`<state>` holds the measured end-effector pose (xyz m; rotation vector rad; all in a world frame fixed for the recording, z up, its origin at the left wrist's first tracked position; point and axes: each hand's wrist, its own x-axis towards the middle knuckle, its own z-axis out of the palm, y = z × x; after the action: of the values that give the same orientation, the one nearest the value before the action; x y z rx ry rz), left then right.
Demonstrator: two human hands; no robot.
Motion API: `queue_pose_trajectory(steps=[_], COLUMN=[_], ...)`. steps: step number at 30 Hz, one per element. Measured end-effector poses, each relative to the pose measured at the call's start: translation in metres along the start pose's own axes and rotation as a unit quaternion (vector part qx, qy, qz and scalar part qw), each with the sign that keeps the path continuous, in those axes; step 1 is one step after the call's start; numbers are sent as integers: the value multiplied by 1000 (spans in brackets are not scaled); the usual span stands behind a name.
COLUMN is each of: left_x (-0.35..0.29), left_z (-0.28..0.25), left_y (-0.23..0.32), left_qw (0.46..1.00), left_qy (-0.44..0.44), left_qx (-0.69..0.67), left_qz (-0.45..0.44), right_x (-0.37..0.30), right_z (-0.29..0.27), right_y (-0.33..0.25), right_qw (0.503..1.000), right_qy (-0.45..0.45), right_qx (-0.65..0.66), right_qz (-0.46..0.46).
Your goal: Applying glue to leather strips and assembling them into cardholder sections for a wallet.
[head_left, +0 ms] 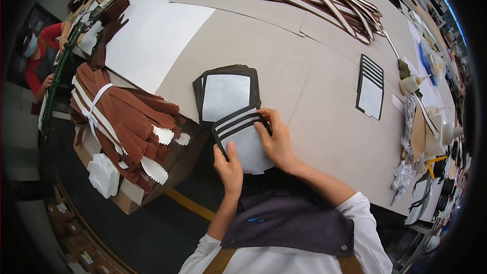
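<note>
While both bare hands work at the near edge of the desk, a black-edged grey panel with black and white bands sits clamped between them, its banded upper edge sloping up toward the right. The left grip is closed on the panel's left side: the thumb lies flat on the pale face, and the fingers go out of sight behind. The right grip pinches the upper right corner, with the thumb pressed on the front near the bands and the index finger bent over the corner; neither is spread open.

Just beyond, a stack of black-bordered panels lies on the desk, its lower part overlapped in view by the held piece; whether the two touch, I cannot tell. Another banded panel lies alone, well to the right. At the left, a bundle of brown strips, bound with a white tie, rests over a cardboard box. Long brown and white strips lie along the far side, and a white squeeze bottle stands near the right edge.
</note>
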<state>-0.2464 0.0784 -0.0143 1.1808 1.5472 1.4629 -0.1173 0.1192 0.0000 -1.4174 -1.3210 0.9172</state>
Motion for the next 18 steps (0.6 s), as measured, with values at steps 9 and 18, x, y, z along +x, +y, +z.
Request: queue_pose_trajectory(steps=[9, 18], left_x=[-9, -2], left_z=[-6, 121], left_y=[31, 50], left_qw=[944, 921], left_qy=[-25, -367], left_qx=[154, -105], left_qz=[291, -82], right_x=[2, -32], right_z=[-82, -178], right_y=[-18, 16], right_qw=[901, 982], right_qy=[-189, 112], right_qx=[351, 64], right_qz=[171, 135])
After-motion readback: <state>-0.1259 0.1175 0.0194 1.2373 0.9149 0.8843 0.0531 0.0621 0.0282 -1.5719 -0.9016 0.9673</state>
